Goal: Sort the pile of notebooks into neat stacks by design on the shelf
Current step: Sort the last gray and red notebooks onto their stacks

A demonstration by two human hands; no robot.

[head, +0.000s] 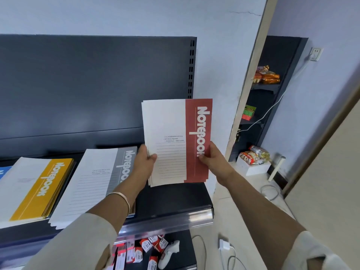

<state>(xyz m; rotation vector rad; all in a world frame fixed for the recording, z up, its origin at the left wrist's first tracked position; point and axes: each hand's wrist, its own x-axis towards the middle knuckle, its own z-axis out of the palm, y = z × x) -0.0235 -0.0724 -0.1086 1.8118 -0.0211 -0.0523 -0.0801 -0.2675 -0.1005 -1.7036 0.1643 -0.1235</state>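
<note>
I hold a small bundle of red-striped notebooks upright above the right end of the dark shelf. My left hand grips its lower left edge. My right hand grips its lower right edge on the red band. On the shelf to the left lies a stack of grey-striped notebooks, partly covered by my left forearm. Further left is a stack of yellow-striped notebooks. A blue notebook shows at the left frame edge.
A dark back panel rises behind the shelf. The lower shelf holds several small red-and-white packets and a white device. Right of the shelf, snack packs sit on another rack, with a white box and cables on the floor.
</note>
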